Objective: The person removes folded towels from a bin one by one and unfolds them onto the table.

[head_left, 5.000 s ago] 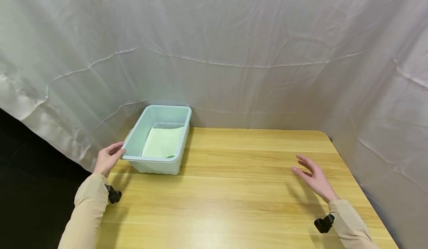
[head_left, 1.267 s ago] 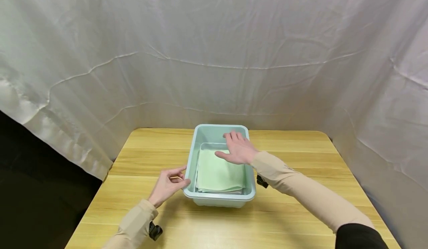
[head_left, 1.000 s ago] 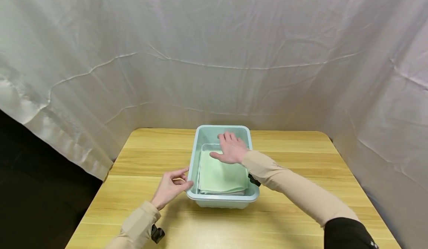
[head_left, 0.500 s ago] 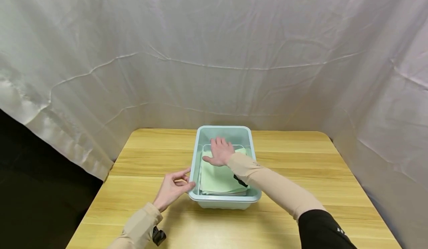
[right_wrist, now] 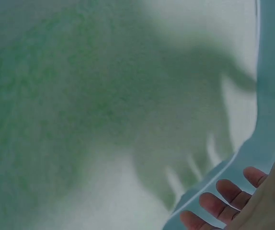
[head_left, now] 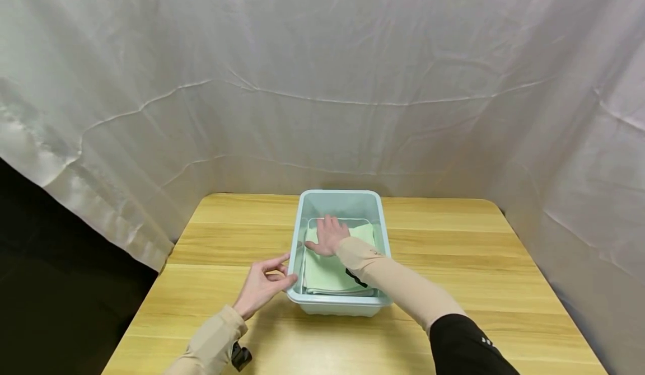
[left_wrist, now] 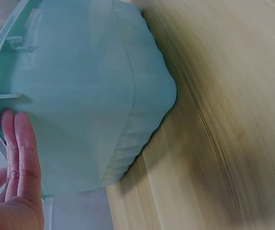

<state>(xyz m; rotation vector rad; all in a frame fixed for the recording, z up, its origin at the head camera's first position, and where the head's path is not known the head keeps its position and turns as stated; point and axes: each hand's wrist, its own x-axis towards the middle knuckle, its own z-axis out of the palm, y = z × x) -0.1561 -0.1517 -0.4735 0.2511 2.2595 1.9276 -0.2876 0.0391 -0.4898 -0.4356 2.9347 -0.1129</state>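
Observation:
A light-blue plastic storage bin [head_left: 342, 300] stands on the wooden table. In it lies a folded pale green cloth [head_left: 322, 277], with other fabric layers showing at its near edge. My left hand [head_left: 264, 285] holds the bin's left rim near the front corner, thumb on top. The left wrist view shows its fingers [left_wrist: 26, 153] tucked under the rim against the outer wall. Inside the bin, my right hand [head_left: 330, 237] hovers over the cloth with fingers spread. In the right wrist view the fingers [right_wrist: 231, 194] cast a shadow on the cloth and hold nothing.
The wooden table [head_left: 453, 263] extends to both sides of the bin. A pale grey curtain [head_left: 353, 84] hangs behind it and along the sides. A dark area [head_left: 60, 285] lies at the left. Small black cameras [head_left: 241, 357] sit on the wrists.
The bin has come from the table's left side to the middle, with my left hand at its rim. My right hand has reached in, then shifted left and lower over the cloth.

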